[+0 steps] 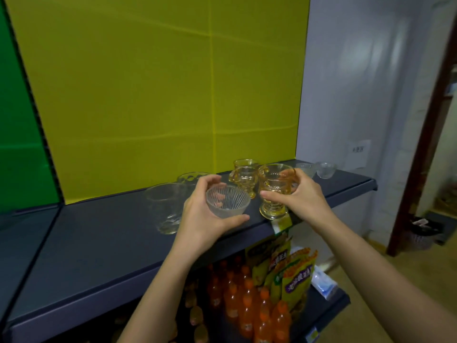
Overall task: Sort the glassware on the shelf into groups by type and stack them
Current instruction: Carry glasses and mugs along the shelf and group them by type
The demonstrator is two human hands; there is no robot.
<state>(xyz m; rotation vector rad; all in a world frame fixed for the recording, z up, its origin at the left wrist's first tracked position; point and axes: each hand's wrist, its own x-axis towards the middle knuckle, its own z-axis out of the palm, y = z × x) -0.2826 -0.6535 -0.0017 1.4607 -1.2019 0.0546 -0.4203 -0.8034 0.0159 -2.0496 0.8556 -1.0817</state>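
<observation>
My left hand (202, 219) holds a small clear ribbed glass bowl (227, 200) just above the dark shelf (99, 243). My right hand (300, 195) grips an amber footed glass mug (273, 194) that stands near the shelf's front edge. A second amber mug (243, 175) stands just behind it. Two clear tumblers sit to the left: a near one (164, 206) and another (191, 179) behind my left hand. Two more small clear bowls, one (306, 168) beside the other (326, 169), rest at the far right of the shelf.
A yellow back panel (160, 95) rises behind the shelf, with a green panel (17, 144) to its left. Below the shelf stand orange drink bottles (247, 300) and snack bags (289, 271). A white wall (358, 82) and a doorway lie to the right.
</observation>
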